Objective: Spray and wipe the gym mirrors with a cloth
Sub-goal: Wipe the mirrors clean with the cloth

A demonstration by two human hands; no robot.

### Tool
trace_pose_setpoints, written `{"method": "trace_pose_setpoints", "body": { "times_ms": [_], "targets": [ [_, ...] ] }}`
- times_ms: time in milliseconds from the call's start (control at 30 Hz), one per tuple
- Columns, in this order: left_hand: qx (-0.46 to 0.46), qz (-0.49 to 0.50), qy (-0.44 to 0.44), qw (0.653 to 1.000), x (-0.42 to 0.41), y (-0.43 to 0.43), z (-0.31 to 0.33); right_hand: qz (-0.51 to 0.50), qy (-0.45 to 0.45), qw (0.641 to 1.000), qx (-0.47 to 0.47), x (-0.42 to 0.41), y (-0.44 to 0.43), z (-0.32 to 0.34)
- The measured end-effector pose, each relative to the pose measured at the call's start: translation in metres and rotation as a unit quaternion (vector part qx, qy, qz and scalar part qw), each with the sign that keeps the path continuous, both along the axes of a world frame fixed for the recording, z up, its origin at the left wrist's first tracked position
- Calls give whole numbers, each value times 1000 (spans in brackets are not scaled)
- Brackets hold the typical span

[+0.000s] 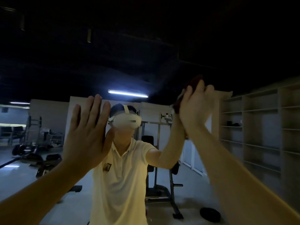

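Note:
The gym mirror fills the whole view and reflects a person in a pale polo shirt with a white headset. My left hand lies flat on the glass at centre left, fingers straight and spread, holding nothing. My right hand is raised higher at centre right and presses a dark red cloth against the mirror with straight fingers. The cloth shows above my fingertips and along the left edge of the hand. This hand is slightly blurred. No spray bottle is in view.
All of this shows only as reflection: a weight bench and rack behind the person, a weight plate on the floor, empty shelving at the right, gym gear at the left, and a lit ceiling tube.

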State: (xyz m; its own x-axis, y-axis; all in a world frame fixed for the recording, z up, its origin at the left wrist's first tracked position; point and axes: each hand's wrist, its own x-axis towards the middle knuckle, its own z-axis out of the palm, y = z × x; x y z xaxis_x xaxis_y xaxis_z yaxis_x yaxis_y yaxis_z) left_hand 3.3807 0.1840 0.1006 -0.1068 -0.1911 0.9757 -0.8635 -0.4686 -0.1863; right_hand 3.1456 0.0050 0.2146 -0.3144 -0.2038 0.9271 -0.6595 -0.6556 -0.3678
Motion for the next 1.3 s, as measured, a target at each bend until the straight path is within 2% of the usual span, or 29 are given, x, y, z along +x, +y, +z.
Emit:
{"method": "trace_pose_setpoints", "body": {
  "times_ms": [67, 167, 267, 333, 367, 433, 533, 600, 667, 733, 833, 967, 1033, 1100, 1200, 1300],
  "targets": [
    [3, 1, 0, 1000, 0, -1, 0, 27, 12, 999, -30, 41, 32, -5],
    [7, 9, -1, 1000, 0, 0, 1, 82, 86, 986, -115, 87, 76, -27],
    [14, 15, 2, 1000, 0, 1, 0, 98, 227, 943, -224, 92, 81, -43],
    [18, 13, 9, 1000, 0, 1, 1, 67, 305, 916, -251, 65, 58, -34],
    [20, 12, 12, 1000, 0, 1, 2, 45, 303, 920, -244, 46, 43, -28],
    [19, 13, 12, 1000, 0, 1, 1, -2, 228, 953, -199, -1, 10, -8],
    [17, 17, 6, 1000, -1, 0, 2, -43, 113, 990, -72, -57, -28, 21],
    [11, 20, 7, 1000, -1, 0, 1, -50, 44, 997, -26, -54, -28, 36],
    [7, 22, 6, 1000, 0, 0, 1, -15, -3, 1000, -12, -22, -7, 44],
    [8, 20, 4, 1000, 0, -1, 1, 25, -3, 999, -41, 20, 23, 46],
    [10, 17, 5, 1000, 0, 0, 1, 46, 62, 991, -109, 80, 68, 37],
    [14, 15, 4, 1000, 1, 1, 1, 61, 244, 935, -252, 111, 91, 15],
    [17, 14, 0, 1000, 2, 1, 1, 38, 288, 917, -275, 89, 73, 25],
    [17, 15, -3, 1000, 3, 1, 1, 22, 245, 940, -237, 55, 46, 44],
    [12, 17, -6, 1000, 3, 1, 0, -10, 110, 985, -134, -2, 2, 67],
    [9, 20, -9, 1000, 4, 0, 0, -27, 4, 999, -45, -17, -13, 78]
  ]
}}
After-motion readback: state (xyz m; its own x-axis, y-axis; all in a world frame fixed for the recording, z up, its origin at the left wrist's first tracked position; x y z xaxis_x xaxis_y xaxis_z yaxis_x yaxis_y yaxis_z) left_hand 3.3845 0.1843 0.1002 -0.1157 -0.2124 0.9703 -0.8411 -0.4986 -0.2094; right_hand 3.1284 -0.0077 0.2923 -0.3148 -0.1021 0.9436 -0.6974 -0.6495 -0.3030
